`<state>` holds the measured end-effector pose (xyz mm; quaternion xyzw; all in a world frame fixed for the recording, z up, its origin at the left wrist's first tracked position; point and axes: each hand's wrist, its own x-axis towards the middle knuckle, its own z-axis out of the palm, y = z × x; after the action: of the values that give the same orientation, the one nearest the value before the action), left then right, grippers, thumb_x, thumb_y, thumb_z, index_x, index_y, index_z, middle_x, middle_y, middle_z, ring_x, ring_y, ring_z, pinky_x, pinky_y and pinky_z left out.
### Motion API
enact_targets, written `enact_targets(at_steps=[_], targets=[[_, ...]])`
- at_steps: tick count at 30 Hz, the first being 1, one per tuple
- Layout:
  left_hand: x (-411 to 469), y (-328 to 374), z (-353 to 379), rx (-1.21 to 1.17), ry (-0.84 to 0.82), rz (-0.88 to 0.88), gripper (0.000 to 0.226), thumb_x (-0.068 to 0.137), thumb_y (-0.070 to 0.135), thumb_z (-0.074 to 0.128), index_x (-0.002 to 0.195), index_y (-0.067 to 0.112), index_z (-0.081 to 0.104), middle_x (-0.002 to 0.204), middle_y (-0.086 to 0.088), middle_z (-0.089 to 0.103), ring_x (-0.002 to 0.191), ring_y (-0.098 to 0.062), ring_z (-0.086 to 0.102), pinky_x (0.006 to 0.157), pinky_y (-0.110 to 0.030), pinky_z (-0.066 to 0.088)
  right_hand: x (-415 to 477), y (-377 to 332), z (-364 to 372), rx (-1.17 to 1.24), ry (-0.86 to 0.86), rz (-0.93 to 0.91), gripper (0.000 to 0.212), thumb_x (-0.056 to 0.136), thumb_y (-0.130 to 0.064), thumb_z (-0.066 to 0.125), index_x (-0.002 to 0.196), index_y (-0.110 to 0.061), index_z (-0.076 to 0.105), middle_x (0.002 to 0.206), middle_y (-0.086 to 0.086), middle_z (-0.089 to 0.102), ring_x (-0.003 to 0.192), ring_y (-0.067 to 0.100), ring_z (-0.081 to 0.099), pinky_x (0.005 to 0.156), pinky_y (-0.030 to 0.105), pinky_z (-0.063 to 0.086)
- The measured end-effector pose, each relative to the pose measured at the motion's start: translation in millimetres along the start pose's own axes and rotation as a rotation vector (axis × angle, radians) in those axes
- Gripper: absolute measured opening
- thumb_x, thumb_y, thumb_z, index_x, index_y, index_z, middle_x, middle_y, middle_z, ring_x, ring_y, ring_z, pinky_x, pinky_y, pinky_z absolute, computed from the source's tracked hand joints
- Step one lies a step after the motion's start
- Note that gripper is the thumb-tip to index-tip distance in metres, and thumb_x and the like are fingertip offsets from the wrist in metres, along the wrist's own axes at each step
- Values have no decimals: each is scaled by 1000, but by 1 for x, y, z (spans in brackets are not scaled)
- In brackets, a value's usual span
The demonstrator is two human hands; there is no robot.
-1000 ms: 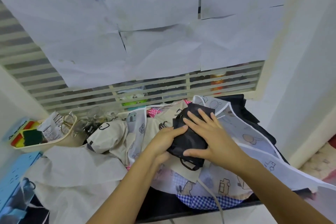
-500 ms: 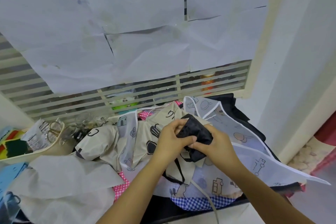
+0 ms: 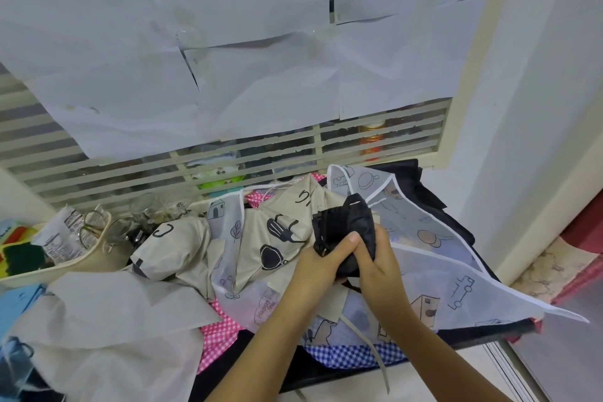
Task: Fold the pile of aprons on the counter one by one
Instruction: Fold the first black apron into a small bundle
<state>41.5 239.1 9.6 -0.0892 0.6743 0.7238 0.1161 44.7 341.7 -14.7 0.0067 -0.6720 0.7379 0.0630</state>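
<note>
A small black folded apron (image 3: 342, 225) is bunched up between both hands, held just above the pile. My left hand (image 3: 321, 263) grips its left side, thumb on top. My right hand (image 3: 378, 266) wraps its right and lower part; a black strap loop hangs below. Under them lies the pile of aprons: a beige one with black prints (image 3: 261, 238), a sheer white one with drawings (image 3: 424, 258), a pink checked one (image 3: 222, 333) and a blue checked one (image 3: 352, 356). A dark apron (image 3: 430, 202) lies at the back right.
A cream tray (image 3: 65, 263) with glasses, a packet and sponges sits at the left. Plain white cloth (image 3: 107, 330) covers the front left of the counter. A louvred window (image 3: 228, 160) papered over stands behind. The counter's dark front edge (image 3: 473, 336) and a wall are at the right.
One second ago both hands pressed the black apron flat on the pile. They have since gathered it, lifted it and now grip it bunched between them.
</note>
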Motion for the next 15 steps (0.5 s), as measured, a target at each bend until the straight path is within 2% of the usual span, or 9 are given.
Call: enact_targets(at_steps=[3, 5, 7, 10, 12, 15], targets=[[-4, 1, 7, 51, 119, 156, 19, 85, 31, 70, 102, 27, 64, 97, 5, 71, 85, 1, 68, 74, -16, 54, -1, 3, -1, -82, -63, -40, 27, 99, -23, 43, 112, -46, 44, 111, -18, 58, 100, -10, 57, 77, 7, 46], [-6, 2, 6, 59, 196, 232, 16, 85, 31, 69, 99, 26, 64, 92, 6, 71, 82, 3, 67, 67, -12, 51, -1, 4, -5, -100, -143, -38, 34, 97, -22, 46, 118, -49, 41, 115, -23, 58, 106, -11, 55, 84, 8, 45], [-4, 3, 0, 95, 214, 298, 11, 85, 28, 70, 95, 26, 66, 87, 5, 72, 82, -1, 68, 68, -14, 51, 0, -2, -12, -69, -262, 28, 34, 94, -19, 53, 118, -42, 48, 113, -19, 63, 106, -6, 59, 85, 11, 47], [-2, 2, -13, 226, 158, 385, 12, 84, 28, 72, 94, 30, 66, 87, 10, 72, 85, -5, 68, 73, -21, 54, 7, -19, -30, 20, -452, 194, 34, 85, -24, 62, 119, -21, 59, 111, -2, 70, 105, 9, 65, 86, 20, 51], [-2, -2, -23, 336, 115, 441, 13, 84, 30, 72, 94, 27, 65, 87, 8, 70, 85, -9, 66, 74, -27, 55, 16, -28, -45, 34, -435, 269, 39, 84, -33, 60, 117, -13, 63, 109, 5, 71, 104, 18, 67, 90, 29, 52], [-6, -10, -29, 558, 24, 537, 13, 84, 30, 71, 83, 30, 58, 77, 13, 63, 74, -4, 60, 66, -23, 48, 31, -36, -57, -190, -369, 306, 29, 88, -34, 61, 99, -10, 72, 97, 8, 73, 92, 19, 68, 87, 30, 52]])
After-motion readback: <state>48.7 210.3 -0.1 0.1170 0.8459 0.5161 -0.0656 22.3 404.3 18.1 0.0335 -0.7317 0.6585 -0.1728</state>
